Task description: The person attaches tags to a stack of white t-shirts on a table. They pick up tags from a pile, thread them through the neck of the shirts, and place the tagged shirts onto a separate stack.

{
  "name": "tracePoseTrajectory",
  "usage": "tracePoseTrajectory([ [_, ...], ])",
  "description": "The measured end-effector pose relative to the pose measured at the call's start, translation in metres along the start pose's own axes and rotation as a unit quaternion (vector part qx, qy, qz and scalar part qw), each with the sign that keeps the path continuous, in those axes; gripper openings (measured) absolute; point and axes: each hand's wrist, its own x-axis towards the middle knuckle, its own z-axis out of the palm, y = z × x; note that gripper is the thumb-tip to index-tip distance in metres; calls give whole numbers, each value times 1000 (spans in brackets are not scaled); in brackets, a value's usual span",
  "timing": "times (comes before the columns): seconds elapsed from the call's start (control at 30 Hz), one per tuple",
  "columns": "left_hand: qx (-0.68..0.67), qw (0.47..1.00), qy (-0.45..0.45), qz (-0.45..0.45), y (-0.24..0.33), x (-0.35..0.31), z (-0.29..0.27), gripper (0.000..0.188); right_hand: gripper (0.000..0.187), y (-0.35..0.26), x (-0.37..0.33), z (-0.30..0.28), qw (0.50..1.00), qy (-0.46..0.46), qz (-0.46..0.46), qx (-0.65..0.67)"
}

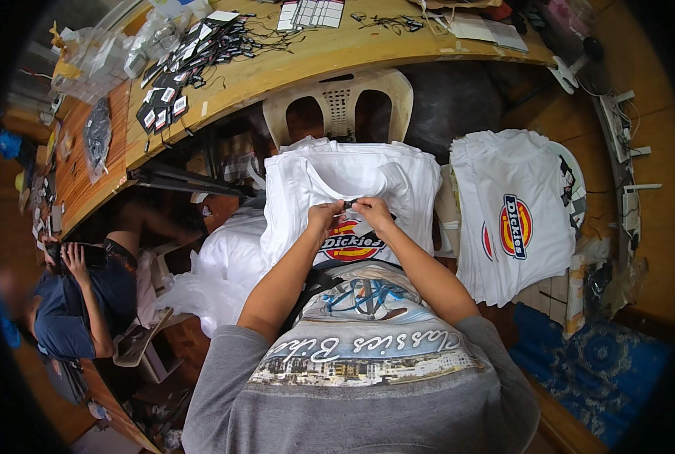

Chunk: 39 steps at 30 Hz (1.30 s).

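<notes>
My left hand (325,216) and my right hand (372,210) meet over a stack of white T-shirts (292,181) in front of me. Fingertips of both are pinched on a small black hang-tag cord (349,203), close under the top shirt's neckline. A dark piece, perhaps its tag, shows beside my right fingers; its outline is partly hidden. Below my hands the shirt carries a red, yellow and blue printed logo (345,242).
A second pile of printed white T-shirts (481,189) lies to the right. Beyond a plastic chair (337,113), the wooden table (254,83) bears heaped black hang tags (201,53). Clear plastic bags (205,291) lie left. Another person (76,303) sits at far left, holding a dark object.
</notes>
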Motion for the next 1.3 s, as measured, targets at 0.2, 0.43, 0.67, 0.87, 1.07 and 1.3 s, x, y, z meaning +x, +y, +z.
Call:
tracePoseTrajectory([
  [0.2, -87, 991, -5, -104, -7, 14, -3, 17, 15, -3, -7, 2, 1000, 18, -12, -14],
  [0.43, 362, 895, 142, 220, -1, -3, 7, 11, 12, 5, -6, -4, 963, 26, -165, -210],
  [0.67, 440, 806, 194, 344, -9, -7, 12, 13, 13, -7, -12, 0, 967, 48, -132, -212],
  [0.87, 316, 911, 118, 238, -13, 9, -2, 10, 15, -5, -9, -3, 957, 38, -172, -229],
  [1.07, 235, 946, 64, 211, -20, 15, -9, 8, 8, -12, -10, 0, 985, 42, -81, -149],
  [1.3, 264, 939, 31, 219, -19, 12, -10, 10, 12, 3, 0, -3, 990, 15, -62, -128],
])
